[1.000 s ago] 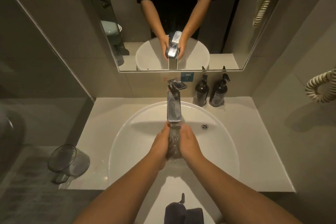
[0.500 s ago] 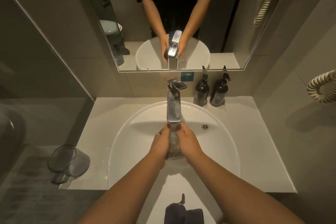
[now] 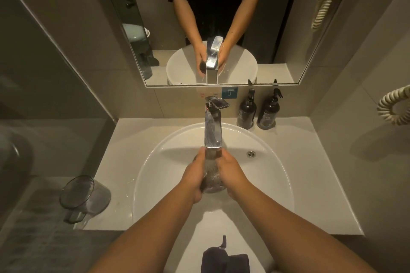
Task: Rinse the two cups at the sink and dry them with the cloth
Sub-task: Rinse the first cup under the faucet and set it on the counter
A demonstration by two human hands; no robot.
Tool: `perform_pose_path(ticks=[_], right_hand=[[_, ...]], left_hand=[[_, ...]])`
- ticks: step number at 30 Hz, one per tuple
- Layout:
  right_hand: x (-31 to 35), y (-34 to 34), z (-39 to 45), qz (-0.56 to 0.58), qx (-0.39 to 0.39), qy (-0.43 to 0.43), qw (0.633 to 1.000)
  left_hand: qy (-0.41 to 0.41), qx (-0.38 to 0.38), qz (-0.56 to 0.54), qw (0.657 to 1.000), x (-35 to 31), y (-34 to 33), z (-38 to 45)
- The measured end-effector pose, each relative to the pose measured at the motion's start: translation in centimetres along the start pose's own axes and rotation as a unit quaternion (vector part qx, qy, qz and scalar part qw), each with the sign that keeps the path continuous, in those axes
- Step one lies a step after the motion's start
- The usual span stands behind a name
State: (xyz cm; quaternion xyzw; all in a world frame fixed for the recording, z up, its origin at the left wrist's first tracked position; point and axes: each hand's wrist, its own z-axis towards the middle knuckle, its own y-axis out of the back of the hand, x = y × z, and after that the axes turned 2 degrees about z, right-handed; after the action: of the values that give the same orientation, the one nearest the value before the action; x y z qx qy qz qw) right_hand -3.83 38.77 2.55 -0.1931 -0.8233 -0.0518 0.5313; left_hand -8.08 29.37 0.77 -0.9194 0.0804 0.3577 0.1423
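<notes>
A clear grey cup (image 3: pixel 211 178) is held between my two hands over the white basin (image 3: pixel 266 162), right under the chrome tap's spout (image 3: pixel 213 133), with water running onto it. My left hand (image 3: pixel 193 178) grips its left side and my right hand (image 3: pixel 231 173) its right side. A second clear grey cup with a handle (image 3: pixel 85 198) lies on its side at the counter's front left corner. A dark cloth (image 3: pixel 224 260) hangs over the basin's near rim.
Two dark pump bottles (image 3: pixel 246 112) (image 3: pixel 269 111) stand on the white counter (image 3: pixel 321 184) behind the basin at the right. A mirror (image 3: pixel 221 17) fills the wall above. A coiled cord (image 3: pixel 392 106) hangs at the right wall. The overflow hole (image 3: pixel 251 153) sits right of the tap.
Both hands with the cup have risen a little closer to the spout. The cup on the counter has not moved.
</notes>
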Motion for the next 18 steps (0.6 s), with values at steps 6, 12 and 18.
perform_pose_path(ticks=[6, 12, 18], right_hand=[[0.1, 0.9, 0.5, 0.083, -0.004, -0.020, 0.996], [0.0, 3.9, 0.7, 0.010, -0.110, -0.038, 0.993], [4.5, 4.3, -0.1, -0.143, -0.208, 0.155, 0.955]], left_hand=[[0.054, -0.053, -0.189, 0.979, -1.1, 0.4, 0.9], [0.051, -0.066, -0.195, 0.977, -1.3, 0.0, 1.2], [0.002, -0.056, -0.136, 0.989, -0.6, 0.0, 0.8]])
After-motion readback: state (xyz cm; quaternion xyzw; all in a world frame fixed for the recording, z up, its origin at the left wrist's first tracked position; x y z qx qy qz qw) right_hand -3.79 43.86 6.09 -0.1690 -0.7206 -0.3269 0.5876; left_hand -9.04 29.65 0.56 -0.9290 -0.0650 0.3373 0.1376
